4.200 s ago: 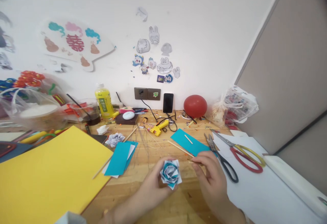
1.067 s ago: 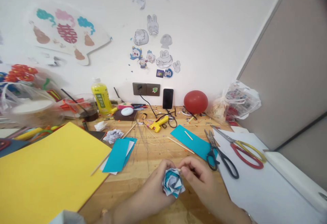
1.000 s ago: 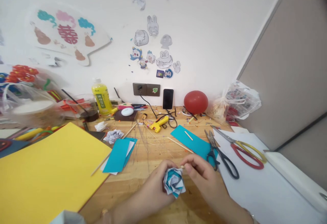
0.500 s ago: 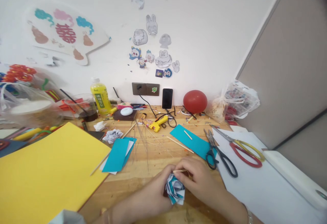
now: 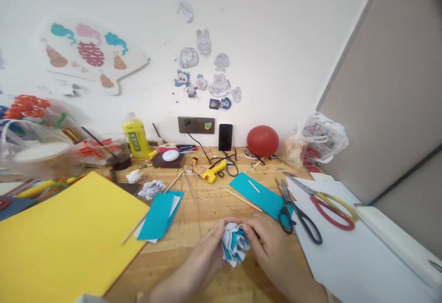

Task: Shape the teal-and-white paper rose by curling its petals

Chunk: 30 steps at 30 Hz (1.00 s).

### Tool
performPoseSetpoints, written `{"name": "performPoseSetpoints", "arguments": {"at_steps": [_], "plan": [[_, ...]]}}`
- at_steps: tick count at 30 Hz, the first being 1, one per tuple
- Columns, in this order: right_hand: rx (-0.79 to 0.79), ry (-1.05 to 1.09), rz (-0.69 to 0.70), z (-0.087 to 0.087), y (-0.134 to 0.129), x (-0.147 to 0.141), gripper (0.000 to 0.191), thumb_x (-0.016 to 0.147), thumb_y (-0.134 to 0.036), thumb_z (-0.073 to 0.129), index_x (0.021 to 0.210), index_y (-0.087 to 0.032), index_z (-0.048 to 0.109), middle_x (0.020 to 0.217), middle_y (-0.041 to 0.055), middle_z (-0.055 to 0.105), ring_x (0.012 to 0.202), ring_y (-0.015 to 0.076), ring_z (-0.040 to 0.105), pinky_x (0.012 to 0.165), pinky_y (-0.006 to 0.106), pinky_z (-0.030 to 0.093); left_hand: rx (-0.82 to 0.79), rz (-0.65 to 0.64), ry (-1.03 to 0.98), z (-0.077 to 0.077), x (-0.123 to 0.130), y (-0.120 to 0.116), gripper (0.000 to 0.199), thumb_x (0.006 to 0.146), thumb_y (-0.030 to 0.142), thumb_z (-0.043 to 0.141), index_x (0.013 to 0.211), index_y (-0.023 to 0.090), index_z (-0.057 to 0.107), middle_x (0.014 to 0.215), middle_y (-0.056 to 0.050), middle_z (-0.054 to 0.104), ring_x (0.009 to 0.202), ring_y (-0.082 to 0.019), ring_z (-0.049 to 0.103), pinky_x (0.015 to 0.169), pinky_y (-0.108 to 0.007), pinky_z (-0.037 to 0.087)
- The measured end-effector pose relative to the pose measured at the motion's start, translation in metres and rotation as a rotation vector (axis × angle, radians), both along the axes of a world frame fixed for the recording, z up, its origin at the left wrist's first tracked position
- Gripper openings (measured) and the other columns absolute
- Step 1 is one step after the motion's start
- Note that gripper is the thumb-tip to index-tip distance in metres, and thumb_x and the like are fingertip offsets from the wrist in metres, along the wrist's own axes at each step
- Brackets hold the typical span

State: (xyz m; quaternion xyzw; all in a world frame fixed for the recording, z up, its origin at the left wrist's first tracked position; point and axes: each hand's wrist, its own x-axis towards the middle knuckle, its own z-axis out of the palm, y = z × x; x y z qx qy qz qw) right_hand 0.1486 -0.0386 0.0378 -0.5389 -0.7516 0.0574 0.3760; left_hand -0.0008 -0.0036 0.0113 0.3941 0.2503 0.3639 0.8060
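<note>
Out from the wall edge of my worktop, my left hand cups the paper rose, presumably steadying it; my right hand touches it, its grip hidden from me.

left hand held a blue-and-white paper flower | right hand touched its right edge | yellow sheet lay left | black-handled scissors overlapped blue strip | red balloon sat near wall

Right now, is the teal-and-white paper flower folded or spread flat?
Folded: the paper flower shows overlapping, creased layers bunched together.
</note>
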Motion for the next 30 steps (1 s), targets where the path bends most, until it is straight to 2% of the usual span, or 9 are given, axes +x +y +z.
{"name": "performPoseSetpoints", "arguments": {"at_steps": [3, 6, 10, 14, 16, 20, 22, 25, 30], "plan": [[0.003, 0.051, -0.010, -0.003, -0.001, -0.003, 0.025, 0.090, -0.026, 0.039, 0.080, -0.019, 0.060, 0.067, 0.0025, 0.063, 0.063, 0.0169, 0.059, 0.058, 0.026, 0.042, 0.029, 0.032, 0.122, -0.002, -0.001, -0.002, 0.044, 0.069, 0.058, 0.056, 0.092, 0.021, 0.056, 0.088, -0.002, 0.058, 0.079, -0.017, 0.055, 0.066, -0.027, 0.044], [-0.008, 0.147, -0.068, -0.008, -0.001, -0.005, 0.020, 0.086, -0.027, 0.043, 0.095, -0.018, 0.058, 0.061, 0.0004, 0.059, 0.056, 0.0165, 0.057, 0.054, 0.025, 0.042, 0.050, 0.042, 0.169, -0.001, -0.003, -0.003, 0.044, 0.072, 0.059, 0.051, 0.093, 0.021, 0.055, 0.088, -0.004, 0.060, 0.082, -0.019, 0.057, 0.072, -0.031, 0.044], [-0.163, 0.350, -0.054, -0.013, 0.000, -0.009, 0.020, 0.085, -0.031, 0.042, 0.088, -0.017, 0.056, 0.053, -0.0033, 0.050, 0.049, 0.0148, 0.051, 0.048, 0.023, 0.040, 0.085, 0.051, 0.173, 0.000, -0.004, -0.004, 0.043, 0.075, 0.057, 0.047, 0.093, 0.020, 0.057, 0.090, -0.006, 0.061, 0.085, -0.021, 0.057, 0.075, -0.033, 0.044], [-0.335, 0.622, 0.033, -0.014, 0.004, -0.014, 0.024, 0.084, -0.039, 0.044, 0.078, -0.018, 0.052, 0.059, -0.0015, 0.053, 0.055, 0.0145, 0.054, 0.049, 0.022, 0.042, 0.034, 0.079, 0.132, 0.002, -0.002, -0.005, 0.039, 0.073, 0.054, 0.052, 0.089, 0.020, 0.060, 0.088, -0.006, 0.062, 0.085, -0.021, 0.057, 0.075, -0.032, 0.043], [-0.350, 0.692, 0.012, -0.013, 0.005, -0.013, 0.026, 0.083, -0.042, 0.045, 0.073, -0.018, 0.051, 0.062, -0.0010, 0.054, 0.059, 0.0149, 0.054, 0.053, 0.023, 0.043, 0.026, 0.105, 0.122, 0.004, -0.001, -0.005, 0.038, 0.070, 0.053, 0.056, 0.084, 0.019, 0.061, 0.083, -0.004, 0.061, 0.079, -0.018, 0.056, 0.070, -0.028, 0.043], [-0.299, 0.660, -0.055, -0.005, 0.003, -0.006, 0.022, 0.086, -0.037, 0.040, 0.080, -0.020, 0.052, 0.063, -0.0023, 0.051, 0.059, 0.0146, 0.053, 0.055, 0.023, 0.043, 0.009, 0.075, 0.128, 0.003, -0.001, -0.003, 0.036, 0.070, 0.052, 0.055, 0.081, 0.017, 0.059, 0.062, 0.001, 0.055, 0.050, -0.010, 0.048, 0.044, -0.020, 0.036], [-0.281, 0.532, 0.017, -0.001, 0.000, -0.002, 0.016, 0.085, -0.032, 0.042, 0.085, -0.020, 0.053, 0.072, -0.0002, 0.056, 0.068, 0.0157, 0.055, 0.062, 0.024, 0.044, -0.031, -0.017, 0.133, 0.001, -0.001, -0.003, 0.036, 0.074, 0.051, 0.049, 0.084, 0.018, 0.057, 0.054, 0.003, 0.052, 0.039, -0.009, 0.043, 0.035, -0.019, 0.032], [-0.310, 0.364, 0.138, 0.001, -0.002, 0.000, 0.012, 0.083, -0.028, 0.047, 0.086, -0.019, 0.054, 0.081, 0.0026, 0.058, 0.077, 0.0172, 0.055, 0.068, 0.026, 0.043, -0.101, -0.117, 0.166, -0.002, 0.000, -0.002, 0.035, 0.078, 0.050, 0.041, 0.080, 0.017, 0.054, 0.047, 0.004, 0.050, 0.032, -0.009, 0.042, 0.030, -0.019, 0.033], [-0.466, 0.447, 0.187, -0.002, 0.003, 0.000, 0.013, 0.081, -0.030, 0.052, 0.076, -0.018, 0.051, 0.070, -0.0004, 0.054, 0.068, 0.0146, 0.053, 0.060, 0.024, 0.042, -0.051, -0.128, 0.207, -0.009, -0.001, -0.003, 0.034, 0.075, 0.051, 0.049, 0.079, 0.018, 0.050, 0.053, 0.002, 0.057, 0.030, -0.008, 0.044, 0.025, -0.017, 0.034]]}}
